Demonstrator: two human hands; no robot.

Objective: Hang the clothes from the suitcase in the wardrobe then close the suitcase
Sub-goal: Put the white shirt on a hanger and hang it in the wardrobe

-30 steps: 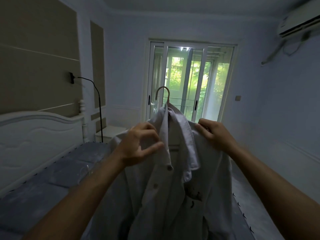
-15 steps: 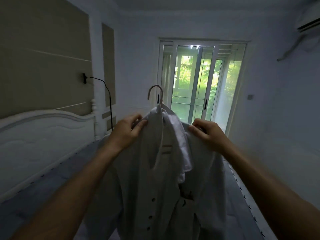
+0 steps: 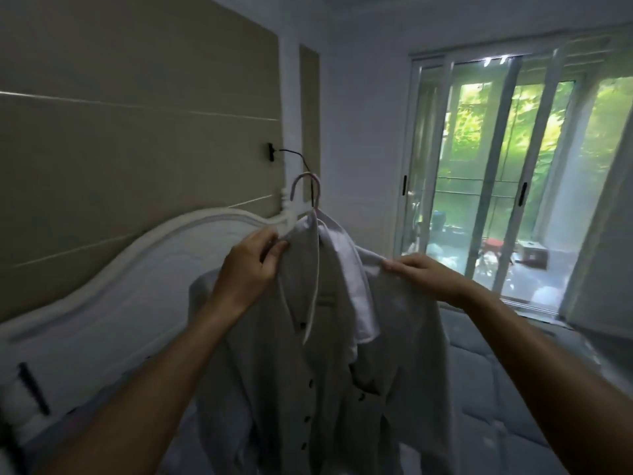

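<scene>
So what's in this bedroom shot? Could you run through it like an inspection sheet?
Surface: grey quilted mattress below the hands.
Job's things: white shirt on a hanger, held up; suitcase and wardrobe not in view.
Clutter: blurred items beyond the glass door.
Grippers: left hand pinches the shirt near the collar; right hand grips its other shoulder.
Cables: black cable from a wall plug.
Surroundings: white headboard, greenery outside.

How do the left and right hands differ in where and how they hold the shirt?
The left hand pinches the white shirt near the collar, beside the hanger hook; the right hand holds its shoulder, farther out. The left hand sits slightly higher than the right hand. Both grip the white shirt.
</scene>
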